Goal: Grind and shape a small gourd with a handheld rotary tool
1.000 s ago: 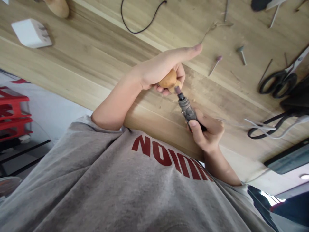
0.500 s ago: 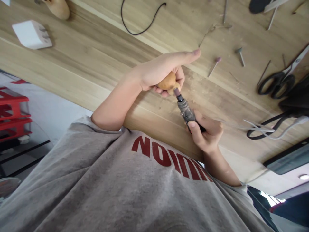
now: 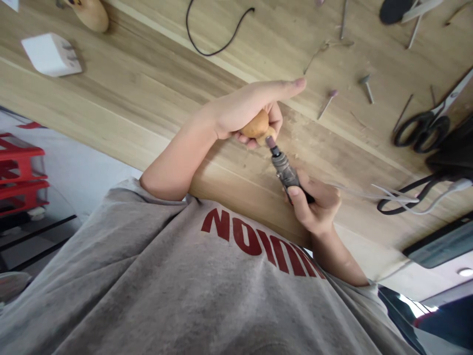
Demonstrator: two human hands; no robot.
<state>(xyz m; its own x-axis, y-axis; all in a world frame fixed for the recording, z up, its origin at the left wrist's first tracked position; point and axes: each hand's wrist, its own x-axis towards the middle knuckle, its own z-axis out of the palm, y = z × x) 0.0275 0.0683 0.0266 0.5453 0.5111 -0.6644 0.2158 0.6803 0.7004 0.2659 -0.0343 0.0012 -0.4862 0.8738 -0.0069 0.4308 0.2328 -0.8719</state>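
Gourd (image 3: 257, 124), small and orange-tan, sits near the middle of the frame in the left hand (image 3: 246, 106), its broad end toward the palm and its smaller, paler end facing right. The fingers of that hand curl around and under it, pinching it, while one long digit stretches away toward the upper right, clear of it. The right hand (image 3: 318, 203), right of centre, grips a dark rotary tool (image 3: 286, 171), the thumb pressed on its near side and the other fingers folded round the body. The tool tilts toward the upper left, and its brownish-pink bit (image 3: 271, 142) overlaps the paler end in view; whether they touch is too fine to tell.

Pale dust (image 3: 293, 124) marks the wooden surface (image 3: 155, 98) just right of the left hand. Farther right lie a purple-tipped bit (image 3: 328, 103) and a green-tipped bit (image 3: 368, 89), apart from each other, then scissors (image 3: 437, 112) with black handles near the right edge. A white cable (image 3: 436, 207) runs below them. At the top of the frame, left of centre, a thin black cord (image 3: 212, 53) bends in a curve. In the upper left are a white box (image 3: 51, 55) and, above it, a tan rounded object (image 3: 92, 15). A grey shirt (image 3: 148, 276) with red letters fills the bottom
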